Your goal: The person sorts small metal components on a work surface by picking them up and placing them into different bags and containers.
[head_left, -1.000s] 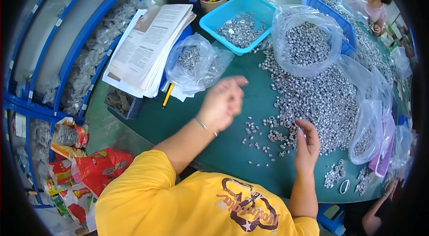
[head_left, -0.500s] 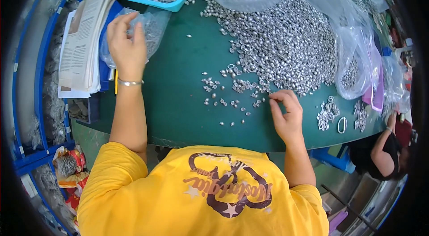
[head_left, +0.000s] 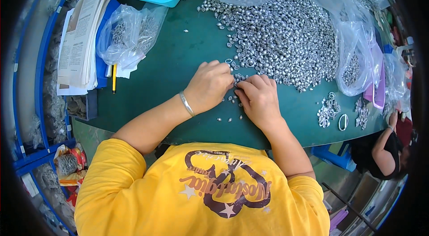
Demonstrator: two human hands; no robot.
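Over the green table (head_left: 178, 64), the person's left hand (head_left: 210, 85) and right hand (head_left: 259, 99) nearly meet, fingers bent inward beside small, rounded silver metal pieces (head_left: 241, 77); whether either grips one, I can't tell. From them, a large silver heap (head_left: 286, 39) lies between one and two o'clock, a clear plastic bag (head_left: 129, 35) at ten.

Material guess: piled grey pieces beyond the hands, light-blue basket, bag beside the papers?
Grey pieces: probably metal, possibly coated plastic; shiny highlights.
Light-blue basket: likely moulded plastic, satin; even colour, smooth rim.
Bag: thin clear plastic film, glossy; creases, contents showing through.
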